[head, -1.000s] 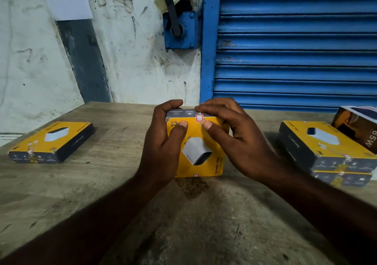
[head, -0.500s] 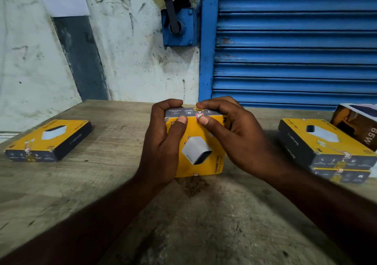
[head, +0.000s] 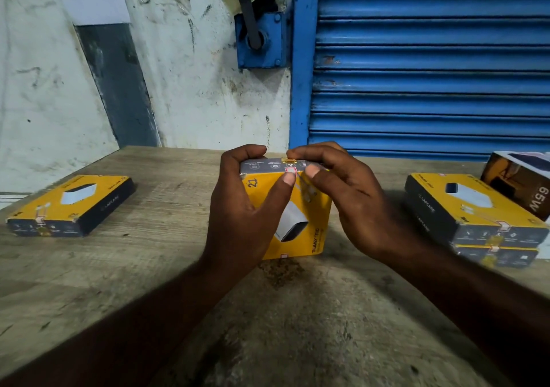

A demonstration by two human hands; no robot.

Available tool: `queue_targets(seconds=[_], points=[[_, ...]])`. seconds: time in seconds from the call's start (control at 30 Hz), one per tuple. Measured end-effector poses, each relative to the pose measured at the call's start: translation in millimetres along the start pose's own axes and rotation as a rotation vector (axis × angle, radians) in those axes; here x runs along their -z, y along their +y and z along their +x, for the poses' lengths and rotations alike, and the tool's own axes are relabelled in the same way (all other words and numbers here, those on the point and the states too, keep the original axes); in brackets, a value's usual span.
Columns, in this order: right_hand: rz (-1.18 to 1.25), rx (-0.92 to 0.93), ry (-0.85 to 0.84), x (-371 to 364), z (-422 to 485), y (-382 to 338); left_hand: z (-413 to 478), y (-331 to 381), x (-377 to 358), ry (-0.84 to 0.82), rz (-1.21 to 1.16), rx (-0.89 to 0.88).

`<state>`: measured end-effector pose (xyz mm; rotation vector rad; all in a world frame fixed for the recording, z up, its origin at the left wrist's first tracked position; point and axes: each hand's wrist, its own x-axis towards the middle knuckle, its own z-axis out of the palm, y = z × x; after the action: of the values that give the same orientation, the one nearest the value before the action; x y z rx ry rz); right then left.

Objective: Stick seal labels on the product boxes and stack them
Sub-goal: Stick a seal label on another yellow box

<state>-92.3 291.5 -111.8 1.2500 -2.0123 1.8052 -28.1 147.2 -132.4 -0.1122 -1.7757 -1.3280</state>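
1 held box (head: 309,226) gripped by left hand (head: 241,217) and right hand (head: 357,205) fingers (head: 315,155) | 1 lone box (head: 71,205) | 2 stacked boxes (head: 476,220)

Bare table (head: 166,267) between single box (head: 70,206) left, stack (head: 476,223) right.

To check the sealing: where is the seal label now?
Head view, centre: the seal label wraps the upper edge of the held box, at the thumb tips of the left hand and right hand.

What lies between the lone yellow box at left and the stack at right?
In the head view, the held box, gripped by the left hand and right hand; otherwise bare table.
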Motion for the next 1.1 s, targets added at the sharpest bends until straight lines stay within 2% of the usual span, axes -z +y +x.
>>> queue_targets(seconds=[0.17, 0.23, 0.33, 0.43, 0.63, 0.9, 1.0, 1.1], points=[[0.188, -0.114, -0.026, -0.3, -4.4, 8.7, 2.0, 0.4, 5.4, -0.044, 0.023, -0.046], [0.123, -0.089, -0.020, 0.4, -4.5, 8.7, 5.5, 0.4, 9.3, -0.055, 0.023, -0.067], [-0.103, 0.005, 0.040, 0.5, -1.6, 6.7, 10.9, -1.5, 16.0, -0.086, -0.015, -0.093], [-0.193, 0.099, 0.099, -0.5, -2.9, 5.8, 11.3, -6.2, 16.2, -0.119, -0.050, -0.056], [-0.187, 0.093, 0.121, 3.3, -3.4, 9.9, 8.5, -10.6, 12.3, -0.198, -0.085, 0.212], [-0.171, 0.063, 0.091, -2.7, -5.5, 13.3, 2.2, -12.3, 10.2, -0.184, -0.130, 0.257], [-0.084, 0.021, 0.052, -5.8, -8.2, 15.1, 0.6, -7.1, 7.8, -0.157, -0.073, 0.207], [-0.152, 0.027, 0.020, -8.6, -11.2, 16.2, -0.7, -3.9, 7.0, -0.128, -0.033, 0.173]])
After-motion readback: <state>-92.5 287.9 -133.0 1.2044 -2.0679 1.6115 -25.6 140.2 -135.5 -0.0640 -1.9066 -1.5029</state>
